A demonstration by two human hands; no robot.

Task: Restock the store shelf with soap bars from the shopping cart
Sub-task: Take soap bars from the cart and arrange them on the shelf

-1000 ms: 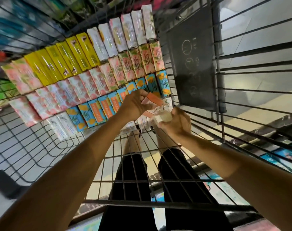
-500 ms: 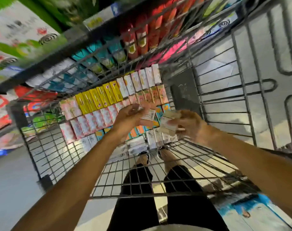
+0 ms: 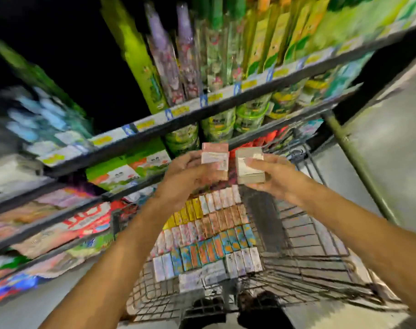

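Shelving (image 3: 140,136), 9 to 12 o'clock: tiers packed with blurred packets; no open slot can be made out.
Left hand (image 3: 190,172), centre: fingers closed around a pinkish soap box stack (image 3: 215,157), raised above the cart. Risk: the upper box, gripped mainly at the edges, slides off if the stack tilts.
Right hand (image 3: 273,179), 1 o'clock of centre: fingers wrapped on a pale soap box stack (image 3: 249,168), just beside the pinkish one. Risk: the two stacks knock together.
Shopping cart (image 3: 297,236), 5 o'clock: rows of soap bars (image 3: 209,236) remain; a dropped box likely lands among them.
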